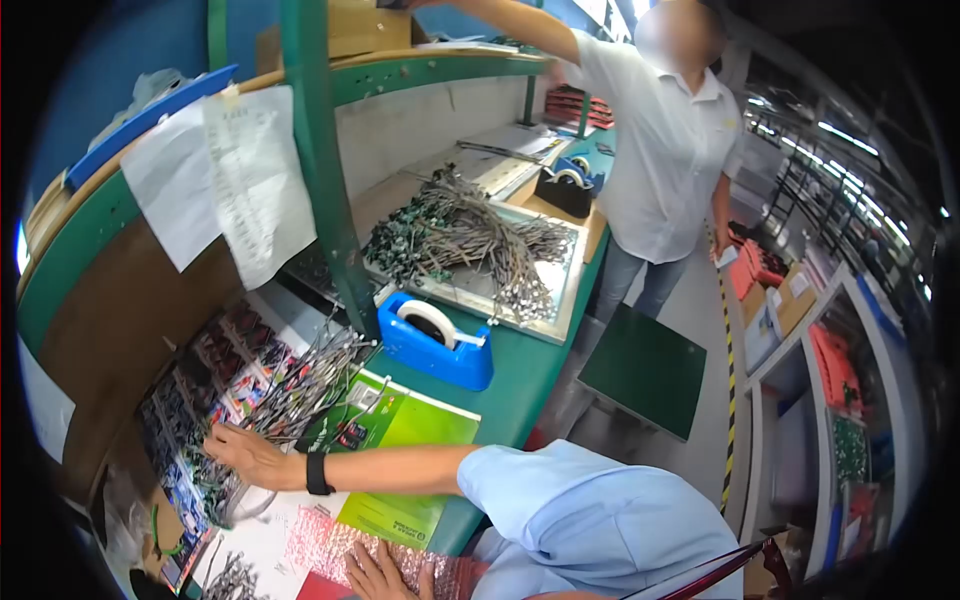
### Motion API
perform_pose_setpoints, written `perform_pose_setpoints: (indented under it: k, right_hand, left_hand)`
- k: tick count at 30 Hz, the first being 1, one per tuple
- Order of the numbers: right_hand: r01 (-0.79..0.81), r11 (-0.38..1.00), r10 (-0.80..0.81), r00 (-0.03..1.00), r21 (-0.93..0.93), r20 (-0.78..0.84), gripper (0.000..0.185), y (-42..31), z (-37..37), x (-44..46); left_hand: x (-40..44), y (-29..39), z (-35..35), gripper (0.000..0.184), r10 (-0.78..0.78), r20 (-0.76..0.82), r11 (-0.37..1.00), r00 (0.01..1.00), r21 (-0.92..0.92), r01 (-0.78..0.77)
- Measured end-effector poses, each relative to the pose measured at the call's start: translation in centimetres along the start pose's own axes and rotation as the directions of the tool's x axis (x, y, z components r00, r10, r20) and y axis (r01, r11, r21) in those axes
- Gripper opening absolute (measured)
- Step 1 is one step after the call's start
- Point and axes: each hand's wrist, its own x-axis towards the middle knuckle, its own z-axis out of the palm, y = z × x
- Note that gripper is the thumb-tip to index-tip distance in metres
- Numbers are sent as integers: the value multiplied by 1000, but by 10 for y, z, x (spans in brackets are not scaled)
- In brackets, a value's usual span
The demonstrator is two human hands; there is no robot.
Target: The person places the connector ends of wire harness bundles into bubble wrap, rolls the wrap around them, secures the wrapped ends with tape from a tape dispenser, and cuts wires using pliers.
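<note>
My right hand (250,458), with a black band on its wrist, reaches across the bench with fingers bent around part of a bundle of thin dark cables (290,397). The cables have small metal ends at one side and green ends near my fingers. My left hand (385,575) lies palm down with fingers spread on pink bubble wrap (345,538). Beneath my right forearm is a green booklet (420,425). Another small group of cables (232,580) lies on white paper at the bottom left.
A blue tape dispenser (435,343) stands beyond the booklet. Behind it, a tray (572,290) holds many cables. A green post (325,170) rises from the bench, with papers (250,180) hanging beside it. A person in a white shirt (655,150) stands near a green stool (645,370).
</note>
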Motion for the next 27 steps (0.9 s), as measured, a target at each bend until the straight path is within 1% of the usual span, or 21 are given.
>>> perform_pose_setpoints:
  k: [1, 3, 4, 5, 6, 8, 9, 10, 12, 14, 16, 17, 18, 20, 21, 22, 23, 24, 25, 26, 27]
  right_hand:
    - [61, 994, -77, 980, -92, -184, 8, -8, -3, 3]
    - [-42, 999, 43, 990, 15, -131, 13, -32, -22, -8]
    - [17, 998, -13, 998, 62, -63, 15, -33, -22, -19]
    - [123, 992, -122, 992, -24, 41, 14, -34, -30, -30]
    - [235, 967, -219, 963, -93, 154, 14, -36, -36, -44]
    - [349, 929, -296, 903, -127, 312, 13, -38, -46, -74]
    - [314, 949, -280, 875, -25, 395, 13, -28, -45, -97]
    - [269, 961, -269, 839, 70, 473, 14, -23, -45, -112]
    - [129, 989, -149, 840, 75, 522, 17, -27, -47, -124]
    - [159, 983, -186, 844, 95, 504, 21, -23, -39, -125]
    - [51, 993, -102, 813, 104, 573, 26, -26, -39, -126]
    - [51, 993, -105, 815, 110, 570, 26, -27, -39, -127]
    - [50, 996, -86, 805, 77, 587, 29, -28, -40, -128]
    - [55, 998, -71, 793, 44, 604, 32, -30, -42, -128]
    - [37, 998, -55, 796, 43, 603, 35, -31, -43, -128]
    - [18, 999, -41, 799, 44, 600, 39, -32, -42, -128]
    - [21, 999, -46, 800, 48, 598, 39, -32, -41, -128]
    - [24, 999, -42, 796, 38, 604, 41, -32, -41, -128]
    - [27, 999, -38, 791, 27, 611, 43, -32, -42, -128]
    - [29, 999, -42, 791, 32, 611, 43, -31, -42, -128]
    - [59, 998, -56, 803, 15, 593, 40, -31, -41, -129]
  left_hand:
    - [4, 0, 3, 91, 15, -11, 1000, 1000, -3, -15]
    - [3, 2, 5, 90, -51, 85, 992, 995, 123, 40]
    - [0, 0, 7, 90, -91, 128, 979, 988, 192, 65]
    - [0, -7, 34, 92, 144, -365, 953, 920, 300, -30]
    - [-1, -12, 37, 92, 146, -368, 951, 918, 309, -28]
    - [2, -14, 41, 95, 170, -359, 929, 918, 369, -27]
    - [21, 38, -44, 79, -229, 265, 920, 937, 372, 120]
    - [21, 37, -43, 79, -245, 247, 915, 938, 380, 139]
    - [13, 31, -36, 75, -154, 109, 957, 982, 262, 121]
    - [9, 29, -35, 74, -189, 134, 956, 973, 252, 151]
    - [13, 33, -42, 75, -204, 201, 951, 958, 271, 146]
    - [14, 34, -44, 75, -207, 235, 951, 950, 278, 138]
    - [13, 33, -41, 75, -209, 235, 949, 949, 282, 139]
    - [8, 27, -30, 75, -145, 78, 977, 986, 166, 131]
    - [7, 25, -27, 75, -147, 76, 977, 986, 170, 132]
    - [5, 22, -24, 74, -126, 42, 981, 991, 152, 118]
    - [7, 26, -29, 73, -105, 7, 985, 994, 135, 103]
    - [10, 29, -35, 73, -107, 6, 984, 994, 141, 105]
    - [15, 32, -42, 72, -185, 159, 969, 970, 196, 152]
    - [18, 36, -48, 71, -266, 303, 948, 915, 255, 191]
    - [10, 31, -41, 71, -278, 305, 945, 911, 259, 202]
